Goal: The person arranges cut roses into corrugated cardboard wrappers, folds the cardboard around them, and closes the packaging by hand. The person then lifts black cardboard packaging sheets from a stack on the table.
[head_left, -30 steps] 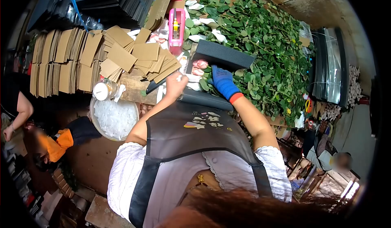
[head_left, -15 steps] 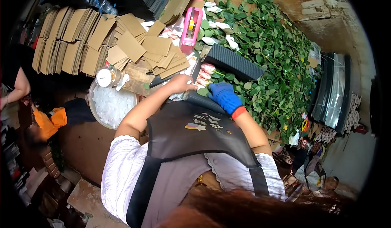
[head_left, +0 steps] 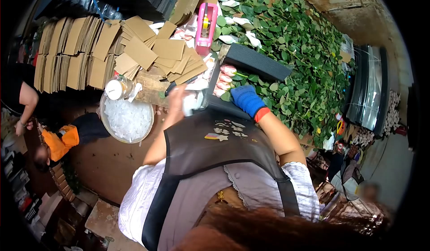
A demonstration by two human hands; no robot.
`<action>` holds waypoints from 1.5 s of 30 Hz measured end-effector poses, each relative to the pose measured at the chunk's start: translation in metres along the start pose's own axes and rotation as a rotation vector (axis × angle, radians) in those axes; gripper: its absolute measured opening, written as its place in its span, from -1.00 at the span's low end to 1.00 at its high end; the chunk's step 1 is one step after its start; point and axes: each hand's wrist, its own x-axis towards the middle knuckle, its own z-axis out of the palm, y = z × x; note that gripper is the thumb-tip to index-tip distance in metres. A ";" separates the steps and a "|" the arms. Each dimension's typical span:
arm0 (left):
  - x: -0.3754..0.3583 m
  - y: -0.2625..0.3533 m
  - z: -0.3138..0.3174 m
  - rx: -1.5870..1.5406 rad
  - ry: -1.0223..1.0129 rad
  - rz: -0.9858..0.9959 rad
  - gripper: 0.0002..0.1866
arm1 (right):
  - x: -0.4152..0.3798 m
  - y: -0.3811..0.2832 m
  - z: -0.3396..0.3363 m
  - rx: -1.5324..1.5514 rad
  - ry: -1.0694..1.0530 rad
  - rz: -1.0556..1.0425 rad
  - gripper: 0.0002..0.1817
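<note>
Pink-and-white roses (head_left: 226, 78) lie in a row in a black tray-like holder with a ribbed black side piece (head_left: 257, 62). My right hand (head_left: 247, 101), in a blue knitted glove with a red cuff, is closed over the stem side of the lower roses, and its fingertips are partly hidden. My bare left hand (head_left: 176, 101) is smeared by motion, to the left of the holder. Beside its fingers is a blurred whitish thing (head_left: 193, 102). A dark knife-like blade (head_left: 170, 89) rests on the wooden board (head_left: 151, 88) just beyond that hand.
Cardboard pieces (head_left: 141, 52) are stacked at upper left. A pink tape dispenser (head_left: 206, 29) stands beyond the holder. Leafy stems (head_left: 295, 72) cover the right side. A tub of white pieces (head_left: 130, 119) and a lidded jar (head_left: 117, 88) are at left. Another person's arm (head_left: 27, 101) shows at far left.
My left hand has moved left and back, away from the roses toward my body, with the whitish thing beside it. My right hand stays near the roses. The whole view has shifted slightly.
</note>
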 end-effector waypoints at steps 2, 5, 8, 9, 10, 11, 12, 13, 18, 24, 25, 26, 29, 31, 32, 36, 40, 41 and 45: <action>-0.006 0.027 -0.074 0.195 -0.051 -0.055 -0.79 | 0.002 -0.002 0.000 -0.031 -0.018 0.002 -0.73; -0.007 0.042 -0.199 1.335 0.006 0.141 -0.65 | 0.007 -0.005 -0.003 -0.077 -0.071 -0.018 -0.72; -0.021 0.062 -0.230 2.284 -0.035 -0.033 -0.52 | 0.010 -0.013 -0.019 -0.193 -0.166 -0.073 -0.72; -0.024 0.070 -0.224 2.454 -0.172 0.027 -0.50 | 0.013 -0.017 -0.024 -0.222 -0.197 -0.084 -0.72; -0.020 0.074 -0.194 2.191 -0.238 -0.007 -0.51 | 0.016 -0.020 -0.028 -0.250 -0.231 -0.092 -0.72; -0.014 0.075 -0.149 1.925 -0.297 -0.040 -0.52 | 0.016 -0.024 -0.032 -0.279 -0.267 -0.101 -0.72; -0.013 0.074 -0.108 1.529 -0.440 0.157 -0.61 | 0.010 -0.029 -0.043 -0.297 -0.246 -0.106 -0.73; -0.013 0.068 -0.062 1.354 -0.426 0.291 -0.68 | 0.016 -0.027 -0.033 -0.295 -0.225 -0.129 -0.73; 0.034 0.034 0.070 1.389 -0.595 0.961 -0.05 | 0.021 -0.018 -0.018 -0.216 -0.190 -0.117 -0.74; 0.064 0.004 0.077 1.544 -0.743 0.770 0.17 | -0.023 0.003 -0.052 0.131 0.111 0.080 -0.76; 0.065 0.004 0.077 1.538 -0.750 0.770 0.17 | -0.015 0.002 -0.041 0.148 0.118 0.091 -0.76; 0.065 0.003 0.075 1.533 -0.758 0.772 0.16 | -0.003 0.002 -0.026 0.164 0.126 0.103 -0.76; 0.069 -0.001 0.073 1.523 -0.758 0.790 0.14 | 0.012 0.002 -0.019 0.076 0.127 0.063 -0.76; 0.068 -0.002 0.072 1.509 -0.748 0.800 0.11 | 0.012 0.002 -0.011 -0.022 0.132 -0.029 -0.76; 0.068 -0.002 0.073 1.494 -0.738 0.801 0.08 | 0.014 0.001 -0.008 -0.016 0.116 -0.019 -0.77; 0.072 -0.015 0.083 1.443 -0.596 0.761 -0.07 | 0.013 0.002 -0.008 0.057 0.148 -0.043 -0.78; 0.070 -0.019 0.080 1.377 -0.585 0.847 -0.17 | -0.017 0.014 -0.035 0.160 0.154 0.026 -0.77; 0.070 -0.020 0.080 1.356 -0.577 0.866 -0.18 | -0.014 0.017 -0.031 0.160 0.188 0.050 -0.76; 0.070 -0.023 0.078 1.324 -0.574 0.890 -0.20 | 0.007 0.024 -0.015 0.233 0.222 0.101 -0.74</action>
